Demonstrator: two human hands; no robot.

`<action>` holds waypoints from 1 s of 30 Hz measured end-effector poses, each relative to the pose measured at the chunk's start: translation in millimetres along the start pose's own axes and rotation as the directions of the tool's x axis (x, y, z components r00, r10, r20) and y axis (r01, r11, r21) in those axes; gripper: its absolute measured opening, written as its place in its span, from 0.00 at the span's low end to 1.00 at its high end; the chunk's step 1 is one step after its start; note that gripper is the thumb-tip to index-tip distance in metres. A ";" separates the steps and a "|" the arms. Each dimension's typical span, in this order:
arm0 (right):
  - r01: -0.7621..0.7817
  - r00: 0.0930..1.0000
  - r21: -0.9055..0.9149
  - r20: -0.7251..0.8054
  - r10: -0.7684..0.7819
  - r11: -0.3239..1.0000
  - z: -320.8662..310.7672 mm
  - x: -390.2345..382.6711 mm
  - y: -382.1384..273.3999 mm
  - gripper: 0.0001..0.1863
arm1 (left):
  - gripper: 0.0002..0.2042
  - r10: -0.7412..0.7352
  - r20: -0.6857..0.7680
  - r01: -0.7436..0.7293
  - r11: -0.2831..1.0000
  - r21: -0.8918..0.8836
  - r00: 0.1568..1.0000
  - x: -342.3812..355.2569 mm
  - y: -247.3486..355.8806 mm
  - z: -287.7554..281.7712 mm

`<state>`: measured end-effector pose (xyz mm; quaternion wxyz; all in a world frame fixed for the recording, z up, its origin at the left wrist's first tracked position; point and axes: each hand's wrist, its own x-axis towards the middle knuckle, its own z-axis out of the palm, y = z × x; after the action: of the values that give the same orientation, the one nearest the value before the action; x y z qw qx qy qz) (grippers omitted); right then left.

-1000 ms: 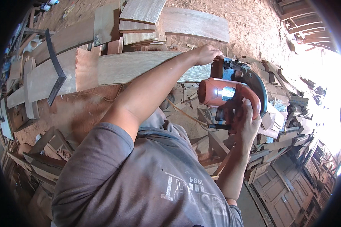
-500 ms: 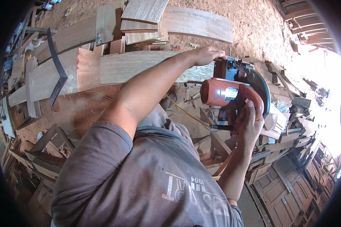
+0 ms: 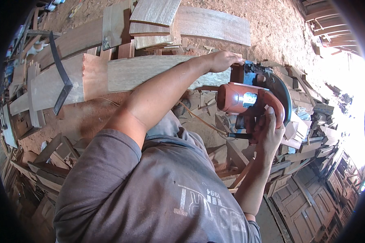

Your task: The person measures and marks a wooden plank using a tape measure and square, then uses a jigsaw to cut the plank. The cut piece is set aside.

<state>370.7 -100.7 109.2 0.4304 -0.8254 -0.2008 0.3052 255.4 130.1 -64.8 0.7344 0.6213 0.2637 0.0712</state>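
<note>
A red circular saw [image 3: 236, 99] with a dark round blade guard [image 3: 287, 95] sits at the right end of a pale wooden board [image 3: 146, 69]. My right hand [image 3: 270, 128] is wrapped around the saw's rear handle. Reaching across, my left hand [image 3: 225, 61] is closed over the board's far edge, right beside the saw's base plate. Its fingertips are partly hidden, and I cannot tell whether they also touch the plate. The saw's cord [image 3: 202, 120] trails back toward my body. The blade's lower part is out of sight.
A dark metal square [image 3: 61, 83] lies across the boards at left. Several planks [image 3: 156, 14] are stacked beyond the work board. Wood offcuts [image 3: 300, 139] are heaped at right, near panelled wood [image 3: 300, 198]. More scrap frames [image 3: 48, 158] lie at lower left.
The saw and my right hand have shifted slightly to the right. My left hand stays at nearly the same place on the board.
</note>
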 end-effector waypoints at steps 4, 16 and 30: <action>0.026 1.000 0.032 -0.002 -0.026 0.999 2.9 2.0 0.1 0.20 | 0.29 -0.023 0.006 0.023 1.000 0.008 1.000 7.4 -8.0 -3.5; 0.007 1.000 0.004 0.016 -0.007 1.000 2.4 9.1 -1.9 0.18 | 0.29 -0.032 0.038 0.034 0.998 -0.054 0.999 13.3 -11.9 -9.6; -0.013 0.999 0.021 0.052 0.012 1.000 5.7 18.6 -11.1 0.18 | 0.32 -0.022 0.072 0.028 0.995 -0.092 0.997 12.8 -6.8 -13.2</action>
<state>379.7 -80.2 109.7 0.4321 -0.8138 -0.2033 0.3312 258.5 145.8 -76.3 0.7721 0.5853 0.2418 0.0523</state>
